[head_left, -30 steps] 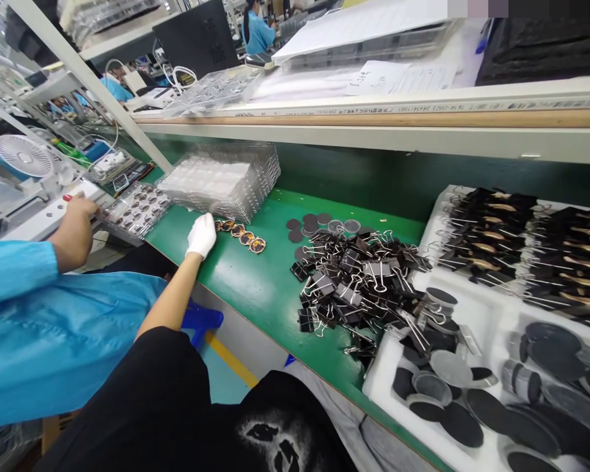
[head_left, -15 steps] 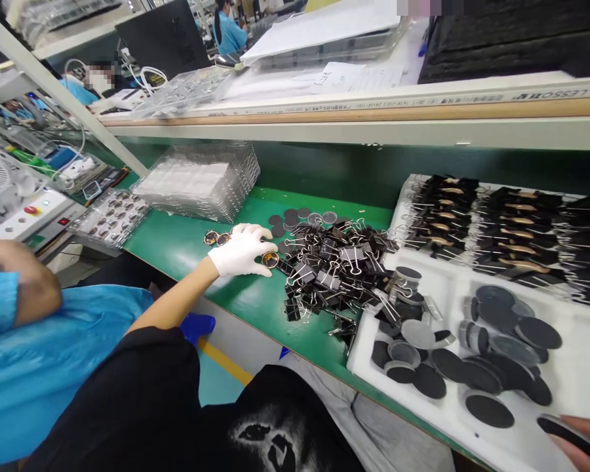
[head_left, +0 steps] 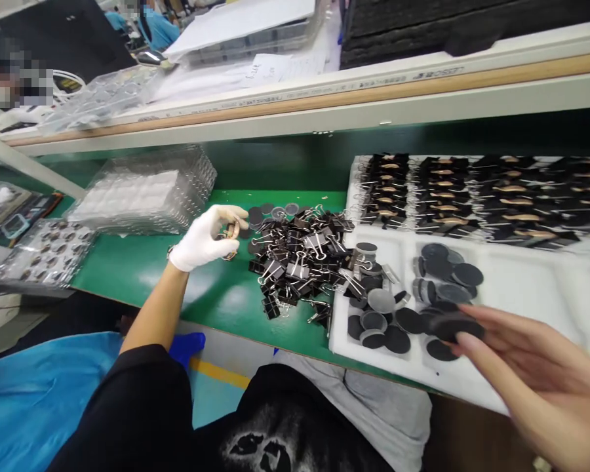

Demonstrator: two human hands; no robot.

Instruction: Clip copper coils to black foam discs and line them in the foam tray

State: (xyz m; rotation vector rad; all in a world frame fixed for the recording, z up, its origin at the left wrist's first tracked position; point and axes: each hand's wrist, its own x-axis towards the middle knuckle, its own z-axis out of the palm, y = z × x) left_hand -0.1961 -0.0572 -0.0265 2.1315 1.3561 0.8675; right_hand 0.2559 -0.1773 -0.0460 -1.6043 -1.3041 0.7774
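Observation:
My left hand [head_left: 201, 239], in a white glove, is closed around small gold-rimmed round pieces [head_left: 233, 231] that look like watch cases. It is raised over the green bench, left of a heap of black binder clips [head_left: 297, 255]. Fingers hide part of the pieces, so I cannot tell how many there are. My bare right hand [head_left: 535, 373] pinches a black round disc [head_left: 455, 326] between thumb and fingers, above the white foam tray [head_left: 516, 275]. Below it lie several similar discs [head_left: 397, 339], some with grey rims.
Rows of binder clips clamped on parts [head_left: 445, 190] fill the tray's back. Stacked clear plastic trays [head_left: 128, 196] stand at the left, near another tray of round parts [head_left: 49, 246]. A shelf [head_left: 275, 108] overhangs the bench. A co-worker's blue clothing [head_left: 54, 393] is close at lower left.
My left hand has lifted from the bench with the gold-rimmed pieces gathered in it. My right hand has come in from the lower right corner with the disc. The view has swung right.

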